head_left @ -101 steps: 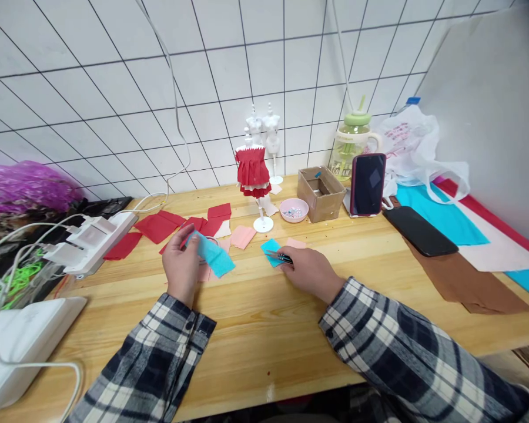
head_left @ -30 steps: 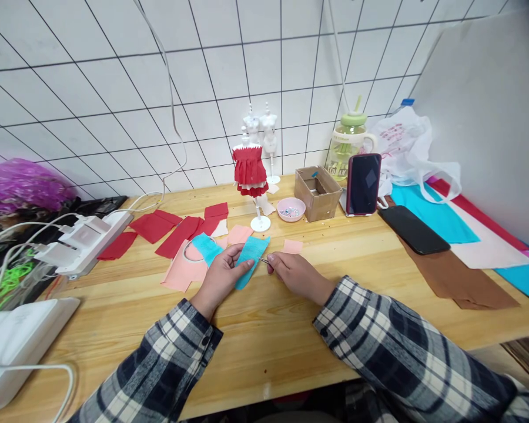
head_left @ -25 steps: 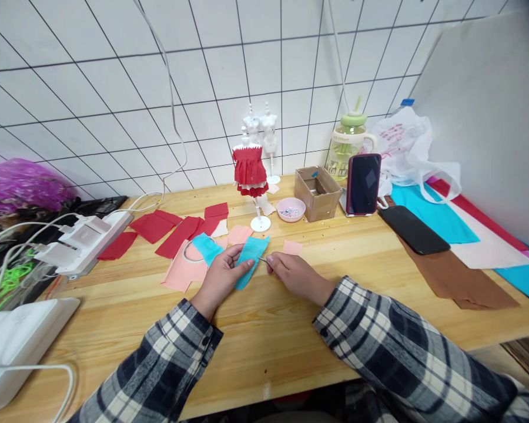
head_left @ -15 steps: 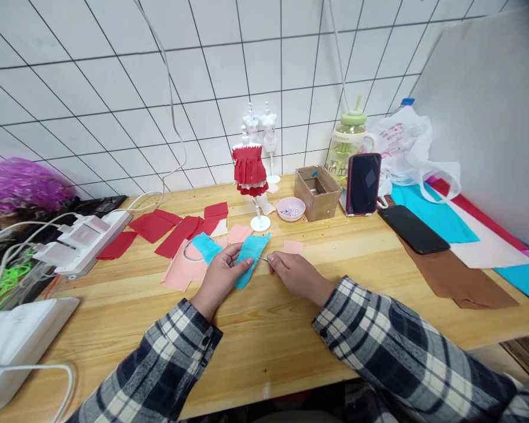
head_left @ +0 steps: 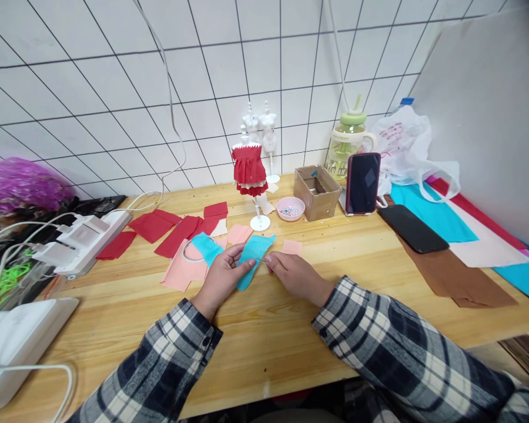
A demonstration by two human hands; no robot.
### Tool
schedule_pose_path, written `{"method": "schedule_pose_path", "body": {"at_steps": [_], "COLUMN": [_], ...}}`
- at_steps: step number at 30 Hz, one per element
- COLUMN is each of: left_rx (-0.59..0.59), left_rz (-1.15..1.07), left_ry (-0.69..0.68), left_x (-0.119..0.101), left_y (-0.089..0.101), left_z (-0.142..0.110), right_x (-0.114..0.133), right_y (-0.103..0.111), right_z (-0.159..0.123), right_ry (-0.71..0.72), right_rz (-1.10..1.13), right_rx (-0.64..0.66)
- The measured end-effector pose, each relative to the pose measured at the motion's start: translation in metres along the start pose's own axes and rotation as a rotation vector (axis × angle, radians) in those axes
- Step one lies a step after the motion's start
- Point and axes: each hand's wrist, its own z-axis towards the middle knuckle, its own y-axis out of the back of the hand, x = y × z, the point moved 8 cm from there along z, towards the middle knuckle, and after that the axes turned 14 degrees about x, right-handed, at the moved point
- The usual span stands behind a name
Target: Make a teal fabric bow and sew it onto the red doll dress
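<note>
"Fingers first: what are they gripping?"

"Those of the left hand (head_left: 220,275) pinch a held strip (head_left: 256,249), blue, under the thumb. Those of the right hand (head_left: 302,277) are closed on a thin tool (head_left: 261,259) at its right side."

"Where's that?"

"Mid-bench (head_left: 247,352), well in from the front edge. Whether the strip touches the bench, I can't tell."

"What's changed?"

"Seconds ago the left hand had a blue piece near the ring (head_left: 184,254), and the right hand was over another on the bench. Now a loose strip (head_left: 206,248) lies partly over the ring and pink cloth (head_left: 183,273), towards the bench's left edge. I'd judge the picking out is done and the work sits with one piece."

"And the last half second?"

"Only a small shift: the tip seems further across the held strip."

"What can't you see?"

"The tool's rear end, inside the right hand; its tip is too fine to name. The left hand covers part of the held strip and meets the loose strip's near end."
</note>
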Motion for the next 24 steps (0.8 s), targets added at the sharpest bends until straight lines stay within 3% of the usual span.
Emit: {"method": "schedule_pose_path", "body": {"at_steps": [24], "left_rx": [0.022], "left_rz": [-0.010], "left_ry": [-0.017], "left_x": [-0.0024], "left_y": [-0.0036], "left_z": [0.0006], "right_x": [-0.0017], "right_y": [-0.0011], "right_z": [0.0012], "right_ry": [0.009], "right_rz": [-0.010], "right_rx": [-0.004]}}
